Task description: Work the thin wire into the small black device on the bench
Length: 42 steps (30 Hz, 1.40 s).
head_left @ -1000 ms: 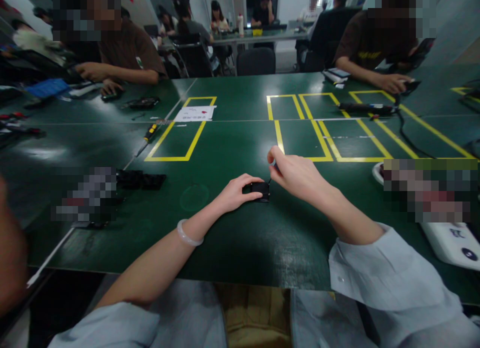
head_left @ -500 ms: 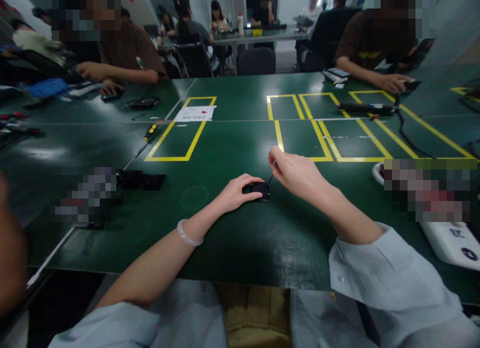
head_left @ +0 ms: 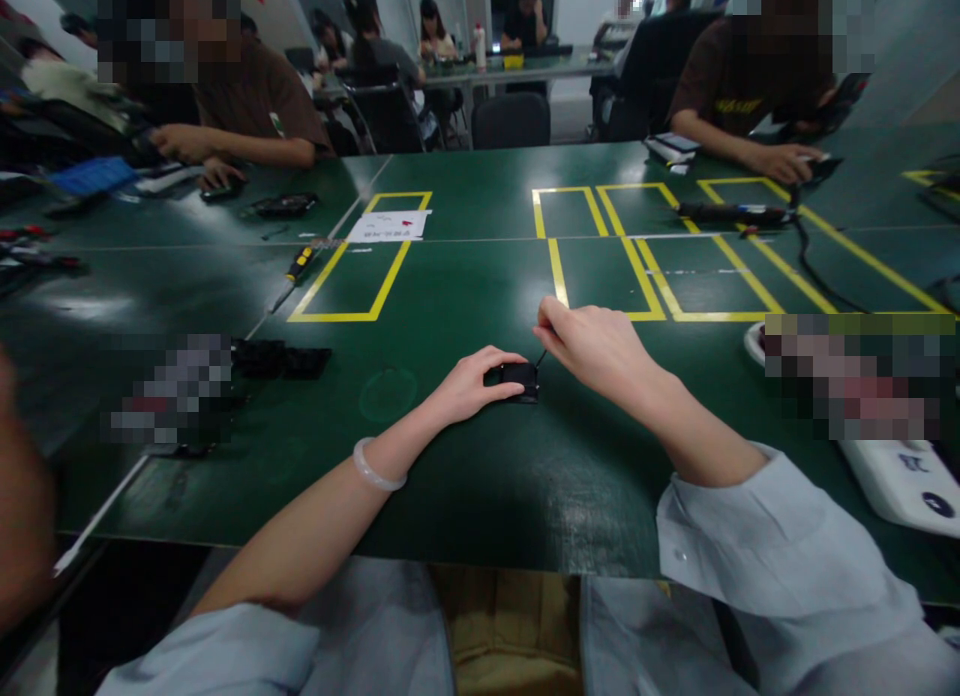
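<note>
On the green table point(head_left: 480, 496) lies a small black rectangular box point(head_left: 519, 376) with shiny specks at its right edge. My left hand point(head_left: 480, 381) grips it from the left, thumb on the near side and fingers along the far side. Above and to the right, my right hand point(head_left: 585, 341) is closed around what looks like a small screwdriver point(head_left: 541, 357). Only its thin dark shaft shows, slanting down to the box's far right corner; the fingers hide its handle. Whether the tip sits in a screw is too small to tell.
Black parts point(head_left: 304, 363) lie at left, near a yellow-and-black screwdriver point(head_left: 301, 264). A paper label point(head_left: 390, 226) lies inside yellow tape. A white device point(head_left: 911, 481) stands at right, and a corded black tool point(head_left: 731, 214) lies farther back. Co-workers sit across the table; an arm point(head_left: 22, 486) shows at left.
The fingers of my right hand have turned slightly around the screwdriver, and the hand has shifted a little. My left hand and the black box stay in place.
</note>
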Motion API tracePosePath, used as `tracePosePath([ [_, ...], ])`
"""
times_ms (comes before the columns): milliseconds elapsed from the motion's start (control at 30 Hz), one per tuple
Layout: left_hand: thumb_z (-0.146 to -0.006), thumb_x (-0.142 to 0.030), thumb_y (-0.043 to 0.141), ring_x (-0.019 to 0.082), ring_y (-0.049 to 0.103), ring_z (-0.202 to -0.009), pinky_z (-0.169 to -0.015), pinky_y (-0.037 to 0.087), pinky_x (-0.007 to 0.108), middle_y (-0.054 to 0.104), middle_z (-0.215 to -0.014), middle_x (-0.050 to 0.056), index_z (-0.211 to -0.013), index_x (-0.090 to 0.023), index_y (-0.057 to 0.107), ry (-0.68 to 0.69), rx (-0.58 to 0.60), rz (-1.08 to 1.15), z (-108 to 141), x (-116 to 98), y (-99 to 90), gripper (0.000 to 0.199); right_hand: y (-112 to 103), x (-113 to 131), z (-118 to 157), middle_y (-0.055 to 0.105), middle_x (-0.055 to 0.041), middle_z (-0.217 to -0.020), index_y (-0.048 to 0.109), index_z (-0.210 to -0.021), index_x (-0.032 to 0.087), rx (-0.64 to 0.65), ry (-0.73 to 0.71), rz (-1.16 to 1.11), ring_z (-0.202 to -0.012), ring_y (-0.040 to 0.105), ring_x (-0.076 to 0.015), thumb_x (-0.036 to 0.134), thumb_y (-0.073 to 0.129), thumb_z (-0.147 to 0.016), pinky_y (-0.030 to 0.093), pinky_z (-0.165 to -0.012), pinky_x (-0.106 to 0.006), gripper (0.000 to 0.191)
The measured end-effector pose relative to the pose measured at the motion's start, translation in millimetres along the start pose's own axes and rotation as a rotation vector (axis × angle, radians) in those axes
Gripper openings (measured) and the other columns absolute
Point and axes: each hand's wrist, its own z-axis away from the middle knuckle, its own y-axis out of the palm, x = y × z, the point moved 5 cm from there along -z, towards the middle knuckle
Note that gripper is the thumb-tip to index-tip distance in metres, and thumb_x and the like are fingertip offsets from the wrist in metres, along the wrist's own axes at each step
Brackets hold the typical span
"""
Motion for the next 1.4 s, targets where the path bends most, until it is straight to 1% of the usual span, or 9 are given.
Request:
tracePosePath([
  [133, -0.086, -0.045, 0.06, 0.021, 0.059, -0.099, -0.09, 0.044, 0.033, 0.061, -0.107, 0.005, -0.119, -0.024, 0.062, 0.003, 0.001, 0.001, -0.4, -0.5, 0.1, 0.038, 1.7, 0.2, 0.5, 0.07, -0.0063, -0.081, 0.049, -0.112, 0.02, -0.023, -0.005, -0.028, -0.067, 0.063, -0.0203, 0.031, 0.031, -0.095, 0.021, -0.052, -0.027, 0.028],
  [333, -0.086, -0.045, 0.06, 0.021, 0.058, -0.098, -0.09, 0.044, 0.033, 0.06, -0.106, 0.005, -0.118, -0.023, 0.061, 0.002, -0.006, -0.006, -0.3, 0.7, 0.7, 0.04, 1.0, 1.3, 2.1, 0.07, -0.0056, -0.086, 0.049, -0.11, 0.02, -0.038, -0.031, -0.071, -0.066, 0.063, -0.019, 0.028, 0.033, -0.092, 0.019, -0.05, -0.027, 0.025],
  [567, -0.086, -0.045, 0.06, 0.021, 0.058, -0.098, -0.089, 0.044, 0.033, 0.06, -0.105, 0.005, -0.12, -0.024, 0.061, 0.007, 0.0, 0.003, -0.3, 0.8, 0.9, 0.04, -0.9, 0.8, 1.1, 0.07, -0.0072, -0.082, 0.052, -0.106, 0.02, 0.011, -0.024, -0.041, -0.068, 0.063, -0.0202, 0.037, 0.032, -0.096, 0.022, -0.053, -0.027, 0.029],
  [700, -0.086, -0.046, 0.06, 0.021, 0.058, -0.098, -0.089, 0.044, 0.033, 0.06, -0.104, 0.004, -0.119, -0.024, 0.061, 0.001, 0.002, -0.003, -0.4, 0.8, 0.5, 0.04, -0.6, 1.0, 0.9, 0.07, -0.0069, -0.08, 0.051, -0.109, 0.02, -0.003, -0.029, -0.018, -0.066, 0.063, -0.0203, 0.033, 0.029, -0.096, 0.019, -0.051, -0.027, 0.028],
  [867, -0.086, -0.046, 0.059, 0.021, 0.058, -0.098, -0.09, 0.044, 0.034, 0.06, -0.105, 0.005, -0.119, -0.024, 0.061, -0.006, -0.002, 0.0, -0.1, 0.6, 0.3, 0.04, 0.1, 1.6, 2.6, 0.069, -0.0041, -0.082, 0.049, -0.11, 0.02, -0.055, -0.054, -0.072, -0.065, 0.063, -0.0189, 0.027, 0.033, -0.093, 0.019, -0.05, -0.027, 0.024],
  [967, -0.086, -0.046, 0.06, 0.021, 0.058, -0.098, -0.09, 0.044, 0.033, 0.06, -0.105, 0.005, -0.119, -0.023, 0.061, -0.003, -0.004, 0.0, 0.0, 0.5, 0.4, 0.04, -0.7, 1.5, 2.9, 0.069, -0.0044, -0.081, 0.05, -0.107, 0.02, -0.048, -0.049, -0.079, -0.066, 0.063, -0.019, 0.031, 0.033, -0.094, 0.02, -0.05, -0.027, 0.024],
  [1100, -0.086, -0.046, 0.06, 0.021, 0.058, -0.098, -0.09, 0.044, 0.033, 0.06, -0.106, 0.005, -0.119, -0.023, 0.061, 0.001, -0.003, 0.005, 0.2, 0.0, 0.1, 0.04, -1.5, 1.4, 1.4, 0.07, -0.0063, -0.079, 0.052, -0.104, 0.02, -0.014, -0.034, -0.054, -0.069, 0.064, -0.0207, 0.038, 0.032, -0.096, 0.02, -0.051, -0.027, 0.029],
  [1233, -0.086, -0.045, 0.06, 0.022, 0.059, -0.099, -0.091, 0.044, 0.033, 0.061, -0.106, 0.005, -0.119, -0.024, 0.061, -0.001, -0.003, 0.002, 0.3, -0.6, -0.2, 0.039, 0.3, 1.1, 0.2, 0.07, -0.0078, -0.083, 0.051, -0.109, 0.02, 0.019, -0.014, -0.027, -0.07, 0.064, -0.0208, 0.034, 0.029, -0.097, 0.023, -0.053, -0.027, 0.029],
  [1400, -0.085, -0.046, 0.061, 0.022, 0.059, -0.1, -0.091, 0.044, 0.034, 0.061, -0.107, 0.005, -0.119, -0.023, 0.061, -0.001, -0.003, 0.009, 0.0, 0.8, 0.5, 0.04, -0.6, 1.5, 1.4, 0.07, -0.0064, -0.085, 0.049, -0.114, 0.02, 0.004, -0.013, -0.062, -0.068, 0.063, -0.0194, 0.028, 0.03, -0.095, 0.024, -0.054, -0.028, 0.028],
])
